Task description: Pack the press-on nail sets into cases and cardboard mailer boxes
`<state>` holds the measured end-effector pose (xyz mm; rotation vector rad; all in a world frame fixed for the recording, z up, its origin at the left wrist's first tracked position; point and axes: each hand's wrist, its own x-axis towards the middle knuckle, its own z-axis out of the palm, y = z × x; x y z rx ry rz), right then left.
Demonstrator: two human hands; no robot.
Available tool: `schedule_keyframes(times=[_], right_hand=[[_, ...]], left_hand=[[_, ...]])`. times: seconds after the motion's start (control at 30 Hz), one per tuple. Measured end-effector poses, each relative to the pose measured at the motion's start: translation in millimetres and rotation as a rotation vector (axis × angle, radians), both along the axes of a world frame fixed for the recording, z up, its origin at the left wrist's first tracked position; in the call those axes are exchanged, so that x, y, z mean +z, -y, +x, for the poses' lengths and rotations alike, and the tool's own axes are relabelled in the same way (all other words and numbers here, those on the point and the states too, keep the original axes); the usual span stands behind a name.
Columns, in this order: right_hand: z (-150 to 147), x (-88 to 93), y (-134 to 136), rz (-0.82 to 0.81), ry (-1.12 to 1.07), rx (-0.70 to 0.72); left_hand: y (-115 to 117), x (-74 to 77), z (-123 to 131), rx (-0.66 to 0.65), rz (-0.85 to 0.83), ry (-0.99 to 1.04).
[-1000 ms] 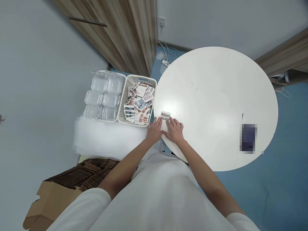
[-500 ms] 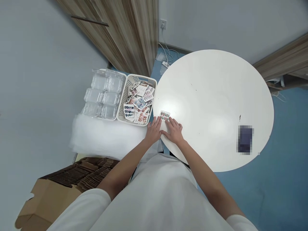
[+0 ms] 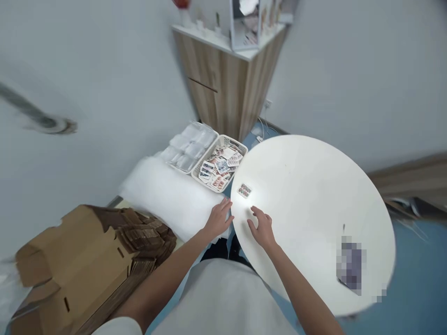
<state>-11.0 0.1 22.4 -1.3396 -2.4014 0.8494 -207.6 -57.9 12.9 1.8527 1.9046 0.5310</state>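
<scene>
A small card of colourful press-on nails [image 3: 245, 190] lies flat near the left edge of the white round table [image 3: 314, 200]. My left hand [image 3: 219, 218] is off the table's left edge, over the white foam sheets, fingers stretched and holding nothing. Over the tabletop, just below the card, my right hand [image 3: 261, 228] has its thumb and fingers apart with nothing in them. Neither hand touches the card. Left of the card, a white basket [image 3: 195, 173] holds many similar nail cards [image 3: 221, 165].
Clear plastic boxes [image 3: 190, 144] fill another basket beside the cards. White foam sheets [image 3: 167, 195] lie in front of them. Flattened brown cardboard boxes [image 3: 87, 265] are stacked at lower left. A blurred-out dark object [image 3: 351, 265] sits on the table's right side. A wooden cabinet [image 3: 223, 88] stands behind.
Both hands have come off the nail card and drawn back toward me, the left one leaving the table. The view has tilted up and turned left, showing more cardboard and the cabinet top.
</scene>
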Motion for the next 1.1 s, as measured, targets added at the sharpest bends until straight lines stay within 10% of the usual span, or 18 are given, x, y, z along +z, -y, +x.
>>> schedule_keyframes(times=[0.57,0.93,1.1], right_hand=[[-149.0,36.5,-41.5,0.006,-0.034,0.286],[-232.5,25.1,-67.3,-0.114,-0.196,0.267],[-283.2,19.8,-99.6,-0.459,-0.413,0.114]], left_hand=[[8.1,90.4,-134.7,0.271,-0.387,-0.14],[-13.6,75.7,-222.2,0.424,-0.239,-0.043],[-50.7,60.7,-262.1,0.536,-0.08,0.044]])
